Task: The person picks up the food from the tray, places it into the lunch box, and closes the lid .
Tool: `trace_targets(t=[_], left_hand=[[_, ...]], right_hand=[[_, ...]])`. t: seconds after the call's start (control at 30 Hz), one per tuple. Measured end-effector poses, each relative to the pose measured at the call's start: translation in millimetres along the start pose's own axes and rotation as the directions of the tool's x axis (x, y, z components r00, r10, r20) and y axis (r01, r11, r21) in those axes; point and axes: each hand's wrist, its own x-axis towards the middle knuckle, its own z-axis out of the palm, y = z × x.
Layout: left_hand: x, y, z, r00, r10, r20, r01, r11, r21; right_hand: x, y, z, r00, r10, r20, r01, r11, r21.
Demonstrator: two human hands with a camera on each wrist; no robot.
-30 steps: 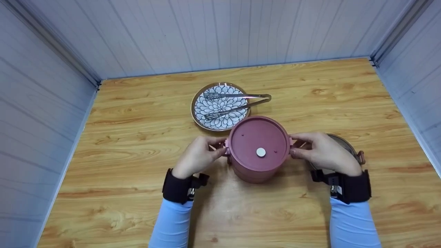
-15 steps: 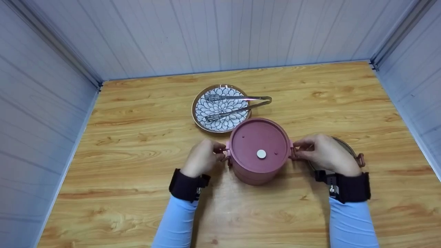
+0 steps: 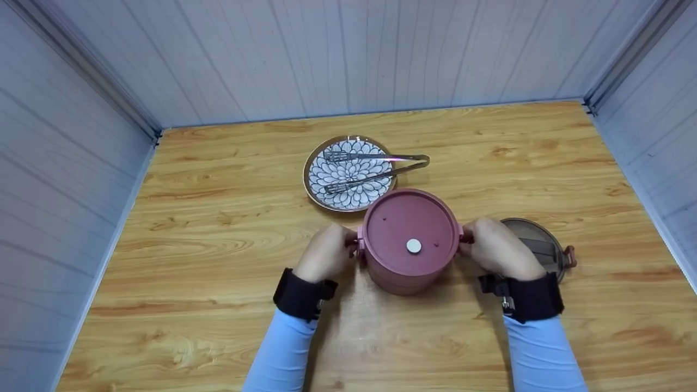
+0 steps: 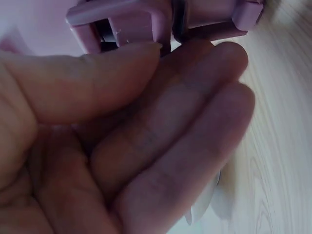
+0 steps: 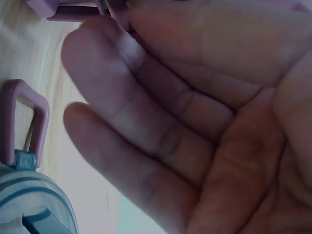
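A dusty-pink round canister (image 3: 408, 223) with a flat lid and a small white button (image 3: 414, 246) stands upright on the table. My left hand (image 3: 325, 255) is at its left side, thumb and fingers pinching the pink latch (image 4: 131, 29), with the other fingers bent beneath. On the opposite side my right hand (image 3: 498, 251) pinches the right-hand latch, which the hand mostly hides in the head view. Part of a pink clip (image 5: 73, 12) shows beyond the fingertips in the right wrist view.
Behind the canister, metal tongs (image 3: 405, 158) lie across a flower-patterned plate (image 3: 317, 174) with a brown rim. Right of the right hand sits a round, see-through brown lid-like piece (image 3: 536, 237) with a pink loop handle (image 5: 41, 117). Panel walls (image 3: 370, 60) enclose the table (image 3: 218, 272).
Both hands have turned and closed in around the latches; the right hand has shifted left, uncovering more of the round brown piece. The canister, plate and tongs stay in place.
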Motion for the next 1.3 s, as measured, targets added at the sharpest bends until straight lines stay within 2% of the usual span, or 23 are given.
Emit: trace_targets(t=[0.13,0.2,0.3,0.4,0.53,0.63,0.8,0.97,1.07,1.17,1.3], left_hand=[[-3.3,3.5,-3.4,0.999,-0.049,-0.008,0.048,0.997,-0.057],[-7.0,5.5,-6.0,0.996,-0.086,-0.020,0.083,0.990,-0.117],[-12.5,5.3,-7.9,0.994,-0.098,-0.053,0.084,0.970,-0.227],[-17.2,5.2,-6.4,0.991,-0.093,-0.096,0.054,0.936,-0.348],[-23.0,5.6,4.0,0.988,-0.095,-0.126,0.020,0.868,-0.497],[-26.6,6.0,17.1,0.989,-0.105,-0.107,0.031,0.840,-0.541],[-31.6,11.7,37.4,0.989,-0.131,-0.070,0.069,0.822,-0.566],[-35.8,15.5,51.2,0.991,-0.110,-0.071,0.042,0.778,-0.627],[-36.6,16.9,55.9,0.991,-0.106,-0.077,0.028,0.745,-0.666],[-36.4,18.9,58.3,0.988,-0.126,-0.095,0.023,0.713,-0.701],[-32.4,24.1,60.9,0.976,-0.165,-0.141,0.000,0.651,-0.759]], right_hand=[[-1.6,-1.5,-2.0,1.000,0.015,-0.005,-0.015,1.000,0.021],[-2.0,-2.5,-2.6,1.000,0.012,-0.014,-0.012,0.999,0.036],[-3.3,-3.7,-2.9,1.000,0.001,-0.029,0.001,0.998,0.060],[-4.7,-2.1,-2.2,0.999,-0.002,-0.035,0.006,0.994,0.106],[-6.1,1.5,1.9,0.999,-0.010,-0.047,0.020,0.976,0.215],[-7.1,3.4,6.8,0.996,-0.032,-0.085,0.052,0.967,0.249],[-13.1,4.0,16.7,0.986,-0.009,-0.169,0.060,0.951,0.303],[-25.7,0.6,34.1,0.969,0.052,-0.242,0.060,0.899,0.434],[-32.5,-3.6,45.0,0.965,0.061,-0.254,0.071,0.876,0.478],[-36.0,-8.2,52.3,0.962,0.064,-0.266,0.077,0.869,0.489],[-35.5,-13.2,55.2,0.953,0.083,-0.291,0.091,0.838,0.538]])
